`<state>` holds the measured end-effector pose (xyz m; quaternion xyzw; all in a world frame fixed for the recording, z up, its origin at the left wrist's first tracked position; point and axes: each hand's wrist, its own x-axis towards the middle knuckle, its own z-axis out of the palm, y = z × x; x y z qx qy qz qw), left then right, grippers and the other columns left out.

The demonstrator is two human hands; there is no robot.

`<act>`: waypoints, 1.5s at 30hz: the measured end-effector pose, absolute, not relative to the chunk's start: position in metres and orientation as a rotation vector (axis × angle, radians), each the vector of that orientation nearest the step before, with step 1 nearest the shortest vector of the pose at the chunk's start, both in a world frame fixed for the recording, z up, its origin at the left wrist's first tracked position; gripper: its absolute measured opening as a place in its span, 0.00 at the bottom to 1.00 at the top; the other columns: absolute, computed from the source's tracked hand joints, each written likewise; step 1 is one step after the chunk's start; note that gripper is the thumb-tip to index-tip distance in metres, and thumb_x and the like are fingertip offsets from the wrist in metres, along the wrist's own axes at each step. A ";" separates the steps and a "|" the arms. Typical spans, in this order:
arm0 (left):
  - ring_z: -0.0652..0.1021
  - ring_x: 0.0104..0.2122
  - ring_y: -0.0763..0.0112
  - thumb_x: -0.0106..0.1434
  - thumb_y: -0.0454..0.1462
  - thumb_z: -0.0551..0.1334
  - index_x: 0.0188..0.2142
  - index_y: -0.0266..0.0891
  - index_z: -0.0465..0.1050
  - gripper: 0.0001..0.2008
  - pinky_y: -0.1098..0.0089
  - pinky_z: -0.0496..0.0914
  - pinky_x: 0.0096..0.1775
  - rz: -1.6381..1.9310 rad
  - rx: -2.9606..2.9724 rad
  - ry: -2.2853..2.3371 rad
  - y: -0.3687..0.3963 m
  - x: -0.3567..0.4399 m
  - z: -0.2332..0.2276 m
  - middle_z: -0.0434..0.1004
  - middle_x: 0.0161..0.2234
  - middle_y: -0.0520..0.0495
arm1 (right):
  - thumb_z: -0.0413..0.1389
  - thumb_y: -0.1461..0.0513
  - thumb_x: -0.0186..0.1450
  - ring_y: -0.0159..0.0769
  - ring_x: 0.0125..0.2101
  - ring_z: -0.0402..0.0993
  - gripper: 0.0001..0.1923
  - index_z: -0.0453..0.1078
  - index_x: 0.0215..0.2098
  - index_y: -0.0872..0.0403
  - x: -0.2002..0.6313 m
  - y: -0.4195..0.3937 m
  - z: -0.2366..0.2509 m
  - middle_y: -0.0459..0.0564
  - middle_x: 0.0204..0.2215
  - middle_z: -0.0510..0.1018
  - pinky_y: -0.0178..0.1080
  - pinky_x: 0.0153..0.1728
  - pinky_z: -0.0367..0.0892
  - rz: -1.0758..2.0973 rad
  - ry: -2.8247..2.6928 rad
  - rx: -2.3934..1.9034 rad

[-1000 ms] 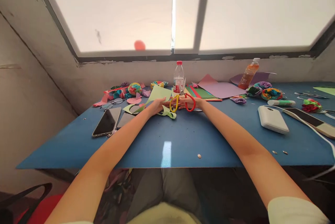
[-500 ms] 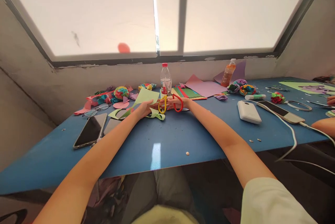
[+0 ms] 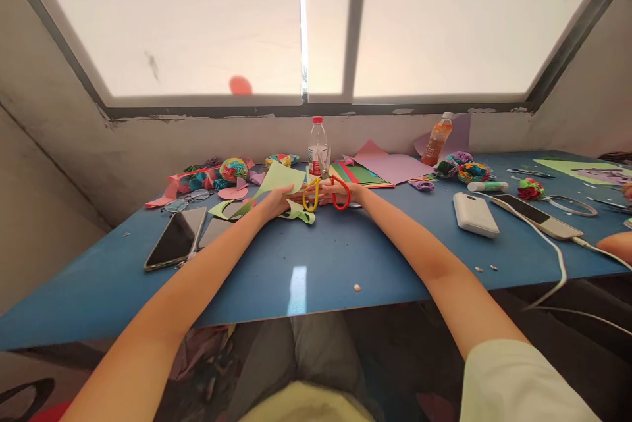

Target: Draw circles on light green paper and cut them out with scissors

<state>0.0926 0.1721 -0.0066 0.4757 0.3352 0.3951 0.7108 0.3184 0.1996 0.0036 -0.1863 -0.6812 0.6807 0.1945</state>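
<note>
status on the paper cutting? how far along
Done: cut pieces lie about, a pink half-circle and finished paper flowers by the wall. In hand: the left hand holds the light green sheet, the right hand works the scissors at its edge; a green offcut curls below. Left: the stacked coloured sheets look uncut.

Along the far edge of your blue table (image 3: 296,264) stand a clear water bottle (image 3: 317,140) and, further right, an orange drink bottle (image 3: 438,139). Near the left edge lies a dark phone (image 3: 176,246), with glasses (image 3: 187,199) behind it. Toward the right edge you have a white power bank (image 3: 475,214) and a glue stick (image 3: 488,186).
</note>
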 end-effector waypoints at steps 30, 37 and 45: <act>0.77 0.43 0.54 0.61 0.38 0.52 0.50 0.29 0.69 0.21 0.58 0.68 0.44 0.878 1.023 0.669 0.181 0.091 -0.017 0.79 0.39 0.35 | 0.47 0.59 0.67 0.37 0.52 0.67 0.16 0.66 0.52 0.52 0.320 0.205 -0.001 0.52 0.52 0.70 0.43 0.51 0.64 1.904 -1.926 -0.561; 0.76 0.45 0.54 0.63 0.37 0.48 0.54 0.26 0.65 0.23 0.57 0.66 0.47 0.852 1.064 0.651 0.178 0.092 -0.015 0.78 0.40 0.34 | 0.44 0.60 0.68 0.37 0.51 0.68 0.16 0.66 0.51 0.54 0.318 0.202 0.001 0.54 0.53 0.69 0.43 0.53 0.62 1.910 -1.921 -0.557; 0.77 0.44 0.53 0.62 0.38 0.49 0.53 0.27 0.66 0.23 0.55 0.65 0.48 0.841 1.064 0.626 0.183 0.092 -0.018 0.79 0.39 0.35 | 0.45 0.61 0.68 0.36 0.51 0.68 0.14 0.67 0.49 0.51 0.319 0.210 -0.007 0.52 0.53 0.70 0.43 0.52 0.63 1.917 -1.908 -0.532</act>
